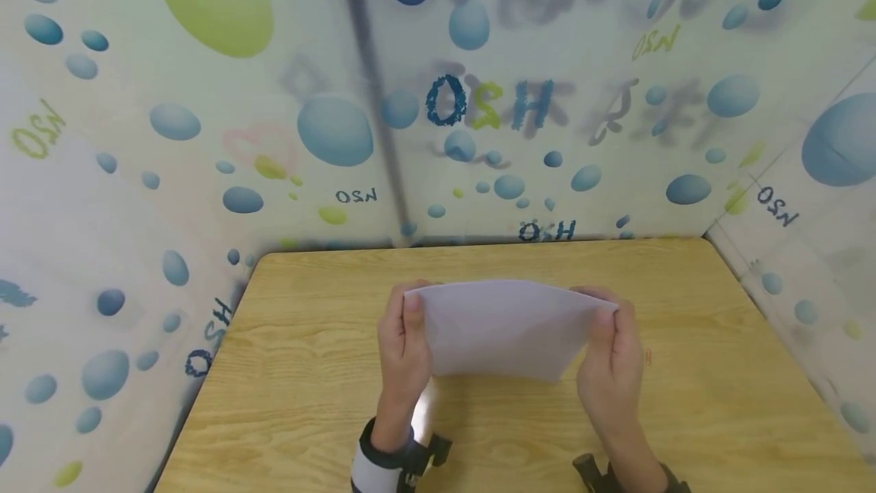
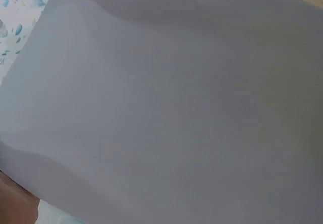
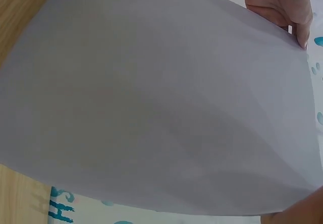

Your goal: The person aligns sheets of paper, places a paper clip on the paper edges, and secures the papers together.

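Note:
A plain white sheet of paper (image 1: 506, 333) is held up over the wooden table, slightly bowed, filling most of both wrist views. My left hand (image 1: 402, 348) pinches its upper left corner, the thumb lying on the near face. At the upper right corner my right hand (image 1: 614, 367) grips in the same way, fingers behind the sheet. The right wrist view shows the left hand (image 3: 280, 4) at the far corner and part of the right hand (image 3: 298, 209) at the near one. The sheet's lower edge hangs loose between the wrists.
The light wooden table (image 1: 294, 386) reaches back to a pale wall (image 1: 287, 173) printed with blue and green bubbles and letters. Similar side walls stand left and right. A black wrist strap with a camera (image 1: 411, 462) is on the left wrist, another on the right.

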Demonstrator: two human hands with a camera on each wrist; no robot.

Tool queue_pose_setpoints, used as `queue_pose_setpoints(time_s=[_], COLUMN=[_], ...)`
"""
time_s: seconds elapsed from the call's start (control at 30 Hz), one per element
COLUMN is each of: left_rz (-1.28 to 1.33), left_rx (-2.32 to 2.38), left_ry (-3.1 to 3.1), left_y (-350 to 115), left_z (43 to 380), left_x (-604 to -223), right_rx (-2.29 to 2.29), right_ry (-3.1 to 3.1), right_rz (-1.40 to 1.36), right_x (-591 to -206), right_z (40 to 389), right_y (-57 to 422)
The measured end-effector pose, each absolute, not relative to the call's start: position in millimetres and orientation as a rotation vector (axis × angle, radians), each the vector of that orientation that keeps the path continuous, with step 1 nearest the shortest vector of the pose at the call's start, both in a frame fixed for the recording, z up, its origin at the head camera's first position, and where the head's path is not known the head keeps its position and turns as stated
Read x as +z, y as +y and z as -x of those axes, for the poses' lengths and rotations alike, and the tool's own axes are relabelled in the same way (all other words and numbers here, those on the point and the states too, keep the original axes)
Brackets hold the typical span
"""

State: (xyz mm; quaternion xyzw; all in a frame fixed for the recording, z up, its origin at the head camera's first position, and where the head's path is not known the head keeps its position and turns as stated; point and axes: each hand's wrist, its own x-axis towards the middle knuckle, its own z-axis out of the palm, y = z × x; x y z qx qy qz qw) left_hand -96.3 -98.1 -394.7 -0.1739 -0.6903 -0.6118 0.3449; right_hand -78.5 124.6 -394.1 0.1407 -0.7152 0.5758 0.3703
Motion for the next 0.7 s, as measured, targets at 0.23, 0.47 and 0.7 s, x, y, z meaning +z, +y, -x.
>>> queue_pose_setpoints(time_s=[0.23, 0.47, 0.7], left_rz=[0.431, 0.480, 0.505], left_rx=[-1.557, -1.539, -1.539], left_ry=[-1.796, -1.769, -1.821], left_y=[-98, -100, -104], left_z=[97, 91, 84], left_x=[-392, -387, -381], right_rx=[1.435, 1.366, 1.365], right_ry=[-1.838, -1.885, -1.910], right_rz=[-0.363, -0.296, -0.355], right_x=[-394, -388, -383], right_z=[81, 73, 67], right_y=[128, 133, 140])
